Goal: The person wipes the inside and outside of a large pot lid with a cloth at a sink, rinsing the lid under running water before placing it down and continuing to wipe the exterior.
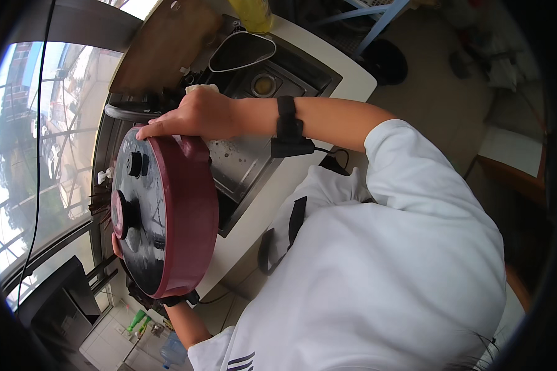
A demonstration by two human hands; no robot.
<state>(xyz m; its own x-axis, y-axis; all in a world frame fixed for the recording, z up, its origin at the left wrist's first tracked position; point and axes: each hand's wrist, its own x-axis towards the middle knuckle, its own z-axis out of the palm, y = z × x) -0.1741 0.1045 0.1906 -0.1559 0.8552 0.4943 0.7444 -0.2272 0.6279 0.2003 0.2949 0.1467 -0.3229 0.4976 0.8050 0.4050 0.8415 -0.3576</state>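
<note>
A dark red pot with a glass lid is held up on its side near the sink, its lid towards the window. The lid is wet and carries a round knob and a small black vent piece. My right hand grips the pot's upper side by a side handle, a finger reaching onto the lid's rim. A pale sponge or cloth shows behind that hand; whether I hold it cannot be told. Around the lower side is my left hand, mostly hidden by the pot, with fingertips showing.
A grey faucet curves beside the pot. Behind the sink leans a wooden cutting board. A triangular strainer and a yellow bottle stand at the sink's far end. A white countertop edges the sink; a black bin sits on the floor.
</note>
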